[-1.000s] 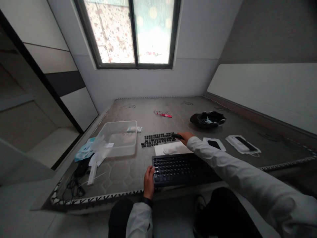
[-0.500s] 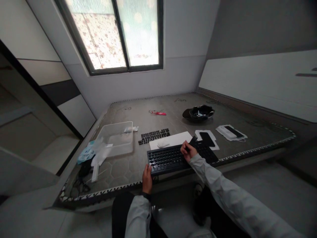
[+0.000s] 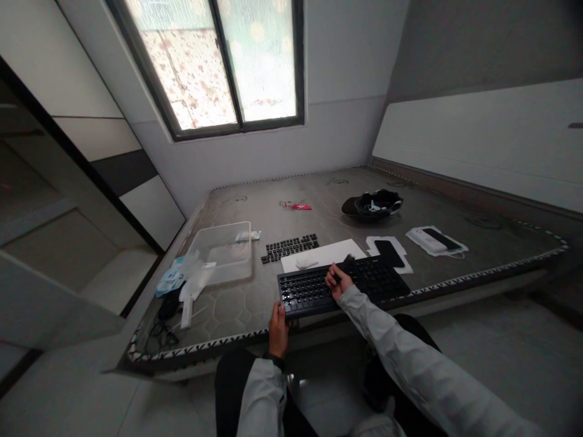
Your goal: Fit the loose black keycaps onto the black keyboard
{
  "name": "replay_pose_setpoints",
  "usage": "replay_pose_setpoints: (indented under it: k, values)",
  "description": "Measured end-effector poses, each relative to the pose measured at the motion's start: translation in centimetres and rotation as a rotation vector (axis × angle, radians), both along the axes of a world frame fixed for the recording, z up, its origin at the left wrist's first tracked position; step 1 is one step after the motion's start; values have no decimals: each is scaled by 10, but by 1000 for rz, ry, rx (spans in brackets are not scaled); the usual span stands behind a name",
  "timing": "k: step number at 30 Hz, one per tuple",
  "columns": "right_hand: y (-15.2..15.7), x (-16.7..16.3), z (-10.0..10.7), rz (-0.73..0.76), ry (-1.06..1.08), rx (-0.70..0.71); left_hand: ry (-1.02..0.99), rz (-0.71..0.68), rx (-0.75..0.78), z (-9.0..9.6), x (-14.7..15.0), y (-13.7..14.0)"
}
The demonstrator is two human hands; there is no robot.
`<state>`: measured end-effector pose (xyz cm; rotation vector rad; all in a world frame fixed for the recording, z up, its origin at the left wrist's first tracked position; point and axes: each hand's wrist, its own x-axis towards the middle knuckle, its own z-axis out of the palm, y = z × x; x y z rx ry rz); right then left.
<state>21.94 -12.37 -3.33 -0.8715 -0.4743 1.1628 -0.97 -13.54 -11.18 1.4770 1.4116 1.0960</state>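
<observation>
Black rectangular plastic keyboard (image 3: pixel 310 291) lies at the near edge of the grey quilted mattress (image 3: pixel 223 312). Left hand (image 3: pixel 278 332) grips its near left corner. Right hand (image 3: pixel 337 283), over its middle, is closed around a small black brush-like tool (image 3: pixel 349 260); contact with keys cannot be told.

Head cam, wearer's POV, angled fwd + down; kbd (image 3: pixel 304 292) near, low ctr; window (image 3: pixel 229 70) far bkgd.

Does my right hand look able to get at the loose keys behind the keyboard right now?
Probably yes: nothing tall stands between the right hand, over the keyboard, and the loose keys, though a flat white board lies partly between. It holds a dark object, which may hamper picking.
</observation>
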Motion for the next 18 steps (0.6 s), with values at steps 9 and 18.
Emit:
replay_pose_setpoints:
  k: [9, 18]
  values:
    - [4, -4, -12, 13, -81, -46, -54, -40, -54, -5, -2, 5]
    - [9, -1, -13, 109, -140, -22, -80, -37, -62, -4, -1, 5]
